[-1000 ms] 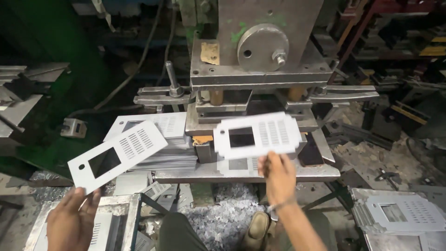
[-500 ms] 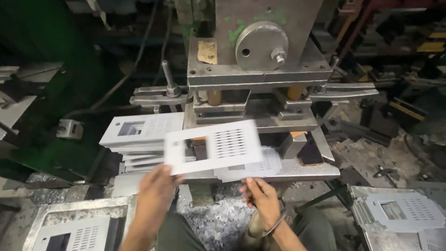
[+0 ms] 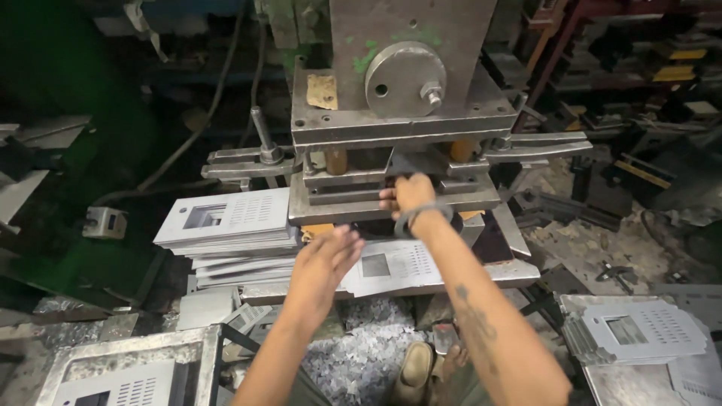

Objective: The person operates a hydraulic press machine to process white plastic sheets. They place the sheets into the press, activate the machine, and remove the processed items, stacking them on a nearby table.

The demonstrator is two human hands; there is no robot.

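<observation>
Perforated metal panel (image 3: 391, 265) mid-frame on press bed | left hand (image 3: 322, 265) open over it | right hand (image 3: 410, 197) at die, grip unclear

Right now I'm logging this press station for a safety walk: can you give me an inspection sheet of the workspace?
Surface: press bed, grey metal, worn.
Job's things: perforated sheet lies flat on the bed under the die; stack of like sheets at its left.
Clutter: metal scrap heaped below the bed; punched sheets in a tray lower left and a pile lower right.
Hands: left hand open, above the sheet's near edge; right hand reaches in at the die opening, what it touches is hidden.
Cables: hose hanging at left.
Surroundings: dim, racks of metal parts at right.
</observation>
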